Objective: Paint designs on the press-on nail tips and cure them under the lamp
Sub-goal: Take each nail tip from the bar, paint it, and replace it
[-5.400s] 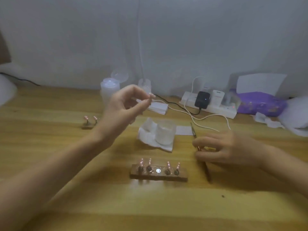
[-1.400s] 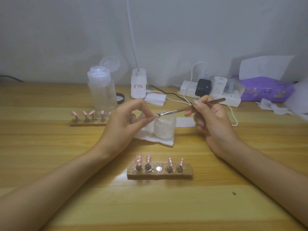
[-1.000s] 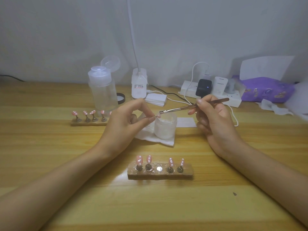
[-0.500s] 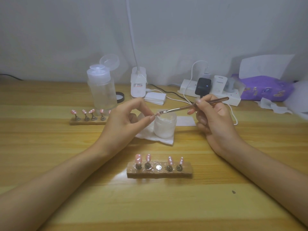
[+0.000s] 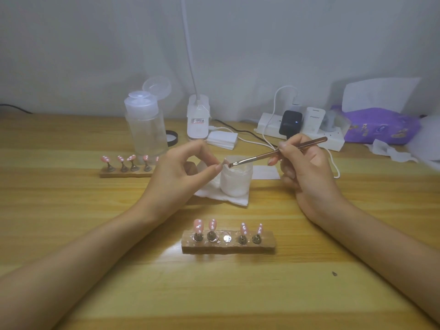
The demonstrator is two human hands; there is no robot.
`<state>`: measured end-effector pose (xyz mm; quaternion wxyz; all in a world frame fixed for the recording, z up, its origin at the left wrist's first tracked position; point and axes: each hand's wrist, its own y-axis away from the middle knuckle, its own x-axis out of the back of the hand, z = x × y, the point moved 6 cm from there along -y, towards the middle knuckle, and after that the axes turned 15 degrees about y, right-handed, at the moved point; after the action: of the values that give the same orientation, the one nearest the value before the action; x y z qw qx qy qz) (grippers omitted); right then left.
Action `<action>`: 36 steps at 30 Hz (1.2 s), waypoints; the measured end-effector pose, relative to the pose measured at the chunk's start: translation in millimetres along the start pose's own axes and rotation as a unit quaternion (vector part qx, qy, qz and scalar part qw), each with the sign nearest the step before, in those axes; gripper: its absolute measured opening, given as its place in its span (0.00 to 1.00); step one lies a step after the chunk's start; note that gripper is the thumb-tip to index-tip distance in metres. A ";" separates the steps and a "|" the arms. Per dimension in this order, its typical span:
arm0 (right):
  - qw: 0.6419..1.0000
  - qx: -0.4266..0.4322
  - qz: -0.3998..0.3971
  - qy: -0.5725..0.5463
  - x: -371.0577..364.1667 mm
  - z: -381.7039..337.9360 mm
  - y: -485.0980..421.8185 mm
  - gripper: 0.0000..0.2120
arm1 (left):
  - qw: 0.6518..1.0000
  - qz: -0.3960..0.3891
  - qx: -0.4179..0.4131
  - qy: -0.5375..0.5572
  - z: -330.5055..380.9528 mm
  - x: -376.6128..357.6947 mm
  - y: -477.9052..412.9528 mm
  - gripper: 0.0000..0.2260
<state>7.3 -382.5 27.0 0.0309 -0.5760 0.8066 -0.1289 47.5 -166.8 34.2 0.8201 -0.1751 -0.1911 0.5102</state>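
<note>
A small pink nail tip [image 5: 224, 160] is pinched between thumb and forefinger of the left hand [image 5: 181, 172], just above a white jar [image 5: 235, 182] on a tissue [image 5: 209, 191]. The right hand [image 5: 307, 172] grips a slim brush [image 5: 266, 154], its bristles touching the tip. Nearer on the bench [image 5: 71, 210] stands a wooden holder [image 5: 228, 246] with four dotted pink tips. A second holder [image 5: 123, 173] stands beside a clear bottle [image 5: 147, 129].
</note>
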 end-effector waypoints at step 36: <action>0.994 0.006 0.104 -0.024 26.7 -11.9 4.4 0.13 | 0.999 0.031 0.003 0.012 1.5 4.8 0.2 0.04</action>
<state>-8.0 -404.2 40.0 0.0672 -0.4919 0.8603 -0.1160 48.5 -162.2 36.1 0.8067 -0.1845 -0.1739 0.5339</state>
